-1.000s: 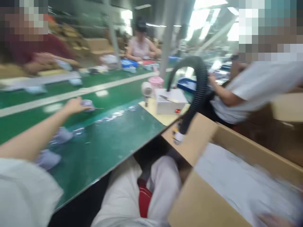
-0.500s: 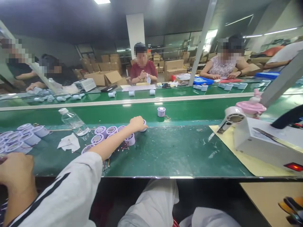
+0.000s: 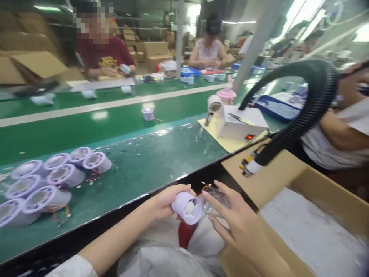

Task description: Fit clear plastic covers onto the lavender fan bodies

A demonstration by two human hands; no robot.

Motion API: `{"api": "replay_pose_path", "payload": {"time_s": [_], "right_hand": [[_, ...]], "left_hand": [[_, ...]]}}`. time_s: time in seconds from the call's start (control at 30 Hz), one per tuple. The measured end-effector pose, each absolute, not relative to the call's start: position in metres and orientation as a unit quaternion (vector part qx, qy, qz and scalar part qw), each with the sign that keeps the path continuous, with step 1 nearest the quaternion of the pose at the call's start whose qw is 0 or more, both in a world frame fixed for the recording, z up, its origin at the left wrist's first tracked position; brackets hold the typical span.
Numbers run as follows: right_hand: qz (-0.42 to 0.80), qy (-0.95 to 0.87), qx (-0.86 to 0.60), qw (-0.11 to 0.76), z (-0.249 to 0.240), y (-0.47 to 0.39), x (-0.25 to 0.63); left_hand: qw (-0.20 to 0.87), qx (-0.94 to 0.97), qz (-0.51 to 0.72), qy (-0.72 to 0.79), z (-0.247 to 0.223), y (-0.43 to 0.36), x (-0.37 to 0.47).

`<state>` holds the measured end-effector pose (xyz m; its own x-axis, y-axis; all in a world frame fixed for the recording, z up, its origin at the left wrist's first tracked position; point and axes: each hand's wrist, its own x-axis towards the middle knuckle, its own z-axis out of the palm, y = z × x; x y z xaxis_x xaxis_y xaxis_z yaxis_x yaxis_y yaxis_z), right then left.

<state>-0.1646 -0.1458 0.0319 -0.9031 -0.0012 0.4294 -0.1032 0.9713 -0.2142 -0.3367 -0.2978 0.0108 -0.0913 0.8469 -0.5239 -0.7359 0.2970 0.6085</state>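
My left hand (image 3: 171,202) is closed around a lavender cylindrical fan housing (image 3: 181,204), held above my lap with its open end tilted toward me. A pale round part shows inside it. Thin red and yellow wires (image 3: 205,187) come out behind the housing, between my hands. To the right, my right hand (image 3: 235,215) has its fingers bent about a clear plastic piece (image 3: 216,202); blur hides its exact shape. On the bench at left stand several similar housings (image 3: 66,176) with loose wires. Another housing (image 3: 148,114) sits on the green belt.
A cardboard box (image 3: 319,181) with white contents stands close at my right. Beyond it are a black flexible hose (image 3: 314,100), a white machine (image 3: 242,127) with a red display, and a handheld fan (image 3: 213,105). Co-workers sit across the green belt (image 3: 57,130) and at right.
The view has swung right and down. My left hand has come back from the row of housings with one in it. My right hand, with the clear plastic piece, has come into view.
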Motion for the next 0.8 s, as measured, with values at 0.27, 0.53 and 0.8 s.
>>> {"api": "replay_pose_path", "payload": {"time_s": [0.27, 0.53, 0.8], "right_hand": [[0.260, -0.959, -0.097, 0.050, 0.038, -0.151, -0.163], [0.562, -0.800, -0.189, 0.086, 0.044, -0.154, -0.162], [0.752, -0.614, -0.224, 0.086, 0.035, -0.141, -0.156]], "left_hand": [[0.365, 0.458, 0.437, 0.683, 0.041, -0.299, -0.320], [0.245, 0.539, 0.462, 0.661, 0.006, -0.302, -0.320], [0.462, 0.449, 0.505, 0.574, 0.015, -0.304, -0.314]]}}
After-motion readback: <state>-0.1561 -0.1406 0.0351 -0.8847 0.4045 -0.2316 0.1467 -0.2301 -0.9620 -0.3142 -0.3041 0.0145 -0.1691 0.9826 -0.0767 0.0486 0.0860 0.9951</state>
